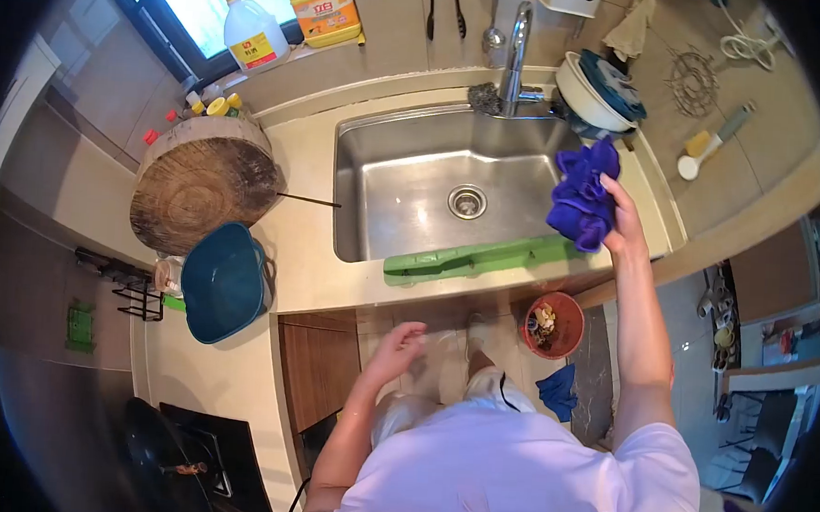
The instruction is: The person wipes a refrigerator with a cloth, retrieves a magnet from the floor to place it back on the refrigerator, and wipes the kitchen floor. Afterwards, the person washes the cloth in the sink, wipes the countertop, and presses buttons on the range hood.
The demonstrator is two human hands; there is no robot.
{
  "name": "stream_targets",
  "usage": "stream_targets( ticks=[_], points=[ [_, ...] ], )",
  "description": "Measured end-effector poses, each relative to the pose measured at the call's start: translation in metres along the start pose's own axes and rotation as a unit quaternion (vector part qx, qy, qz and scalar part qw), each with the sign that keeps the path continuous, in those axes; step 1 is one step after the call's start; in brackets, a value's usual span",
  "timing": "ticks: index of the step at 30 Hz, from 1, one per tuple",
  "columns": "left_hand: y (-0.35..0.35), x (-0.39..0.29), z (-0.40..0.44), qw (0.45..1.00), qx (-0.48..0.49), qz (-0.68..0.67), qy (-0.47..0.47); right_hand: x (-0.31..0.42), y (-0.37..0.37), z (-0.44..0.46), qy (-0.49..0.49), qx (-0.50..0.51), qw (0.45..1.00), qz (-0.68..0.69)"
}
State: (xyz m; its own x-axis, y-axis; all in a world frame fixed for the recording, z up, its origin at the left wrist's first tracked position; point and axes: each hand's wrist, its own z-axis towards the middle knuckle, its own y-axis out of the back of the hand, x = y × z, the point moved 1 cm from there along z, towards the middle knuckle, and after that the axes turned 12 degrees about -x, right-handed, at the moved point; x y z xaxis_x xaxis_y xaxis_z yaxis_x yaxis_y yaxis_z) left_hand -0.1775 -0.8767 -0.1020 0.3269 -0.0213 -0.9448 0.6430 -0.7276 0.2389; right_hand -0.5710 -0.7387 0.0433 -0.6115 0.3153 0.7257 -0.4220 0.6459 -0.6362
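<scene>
A crumpled purple cloth (584, 193) is gripped in my right hand (623, 216), over the right end of the steel sink (404, 186). Its lower folds hang close to the green strip (484, 260) along the sink's front edge. My left hand (396, 353) is in the air in front of the counter, below the sink edge, with loosely bent fingers and nothing visible in it. A chrome faucet (516, 62) rises at the back of the sink, and a dark scrubber (483, 98) sits beside its base.
To the left, a round wooden chopping board (200, 185) leans by a blue basin (223, 283). Stacked basins (590, 94) stand at the back right. On the floor are a red bin (555, 327) with scraps and a blue cloth (559, 392). A wok (163, 456) is at lower left.
</scene>
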Motion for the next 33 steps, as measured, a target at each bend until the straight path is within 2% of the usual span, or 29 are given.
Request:
stream_targets(
  ticks=[4, 7, 8, 10, 11, 12, 15, 17, 18, 19, 20, 22, 23, 24, 25, 26, 27, 28, 29, 31, 33],
  points=[
    [0.04, 0.008, 0.022, 0.979, -0.189, -0.017, 0.076, -0.011, -0.009, 0.086, 0.011, 0.047, 0.981, -0.187],
    [0.06, -0.009, 0.022, 0.955, -0.273, -0.037, 0.11, -0.023, -0.002, 0.147, -0.054, 0.046, 0.985, -0.16],
    [0.068, -0.013, 0.02, 0.945, -0.295, -0.039, 0.135, -0.025, 0.0, 0.164, -0.071, 0.013, 0.984, -0.161],
    [0.092, -0.007, 0.009, 0.919, -0.355, -0.039, 0.17, -0.031, 0.011, 0.194, -0.064, -0.014, 0.984, -0.163],
    [0.106, -0.009, 0.004, 0.897, -0.397, -0.085, 0.176, -0.031, 0.014, 0.21, -0.057, -0.024, 0.985, -0.164],
    [0.112, -0.048, 0.004, 0.875, -0.439, -0.063, 0.193, -0.029, 0.015, 0.224, -0.067, -0.042, 0.985, -0.156],
    [0.178, -0.06, -0.032, 0.835, -0.53, -0.024, 0.145, -0.028, 0.023, 0.251, -0.081, -0.084, 0.983, -0.144],
    [0.244, -0.047, -0.067, 0.776, -0.625, -0.029, 0.074, -0.028, 0.025, 0.268, -0.057, -0.091, 0.983, -0.151],
    [0.265, -0.064, -0.073, 0.7, -0.698, -0.135, 0.06, -0.033, 0.035, 0.281, -0.075, -0.09, 0.984, -0.135],
    [0.316, -0.031, -0.106, 0.726, -0.652, -0.22, -0.012, -0.03, 0.037, 0.287, -0.104, -0.112, 0.981, -0.12],
    [0.292, -0.088, -0.079, 0.564, -0.785, -0.253, -0.045, -0.03, 0.04, 0.292, -0.137, -0.126, 0.977, -0.108],
    [0.385, 0.023, -0.139, 0.717, -0.607, -0.321, -0.122, -0.038, 0.059, 0.32, -0.112, -0.075, 0.99, -0.046],
    [0.367, 0.021, -0.115, 0.617, -0.678, -0.381, -0.119, -0.039, 0.056, 0.33, -0.138, -0.071, 0.988, -0.023],
    [0.354, 0.034, -0.086, 0.589, -0.729, -0.313, -0.153, -0.039, 0.063, 0.343, -0.152, -0.039, 0.987, 0.025],
    [0.337, 0.012, -0.051, 0.593, -0.733, -0.318, -0.097, -0.033, 0.045, 0.334, -0.164, 0.005, 0.984, 0.068],
    [0.32, -0.011, -0.013, 0.597, -0.733, -0.322, -0.041, -0.036, 0.071, 0.357, -0.153, 0.082, 0.983, 0.059],
    [0.32, -0.014, 0.024, 0.602, -0.656, -0.444, -0.102, -0.037, 0.114, 0.38, -0.139, 0.027, 0.988, 0.056],
    [0.314, -0.021, 0.06, 0.597, -0.641, -0.479, -0.062, -0.031, 0.126, 0.379, -0.127, 0.021, 0.992, 0.016],
    [0.292, -0.052, 0.096, 0.589, -0.658, -0.466, -0.05, -0.027, 0.135, 0.396, -0.185, -0.121, 0.974, 0.048],
    [0.271, -0.071, 0.158, 0.616, -0.614, -0.492, -0.034, -0.02, 0.155, 0.418, -0.099, -0.231, 0.968, 0.021],
    [0.239, -0.116, 0.199, 0.701, -0.562, -0.438, 0.019, -0.02, 0.185, 0.448, 0.011, -0.318, 0.948, -0.013]
  ],
)
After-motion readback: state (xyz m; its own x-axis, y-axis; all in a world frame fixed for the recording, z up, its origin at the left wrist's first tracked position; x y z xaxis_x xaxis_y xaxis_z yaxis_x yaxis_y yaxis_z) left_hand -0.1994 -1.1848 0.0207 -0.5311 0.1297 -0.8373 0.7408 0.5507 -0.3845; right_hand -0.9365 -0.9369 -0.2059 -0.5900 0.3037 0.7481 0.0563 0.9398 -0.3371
